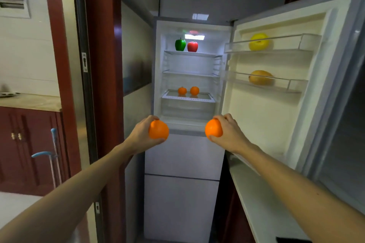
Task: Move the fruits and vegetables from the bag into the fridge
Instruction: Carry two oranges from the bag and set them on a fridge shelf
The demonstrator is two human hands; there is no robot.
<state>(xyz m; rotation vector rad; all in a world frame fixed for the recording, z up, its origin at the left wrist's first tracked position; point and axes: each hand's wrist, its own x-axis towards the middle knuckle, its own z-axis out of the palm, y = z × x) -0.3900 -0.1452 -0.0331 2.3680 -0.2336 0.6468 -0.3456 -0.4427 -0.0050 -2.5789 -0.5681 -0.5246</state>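
My left grip (142, 134) is curled round one orange (159, 130) and my right grip (231, 134) round a second orange (213, 130), both held just short of the open fridge (183, 156). Recommended: carry them in level to the lower shelf (205, 97) beside the two shelved oranges (182, 90) and release only once settled, since round fruit may roll.

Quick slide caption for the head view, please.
Left hand grips one orange, right hand another orange, before the open, partly stocked fridge.
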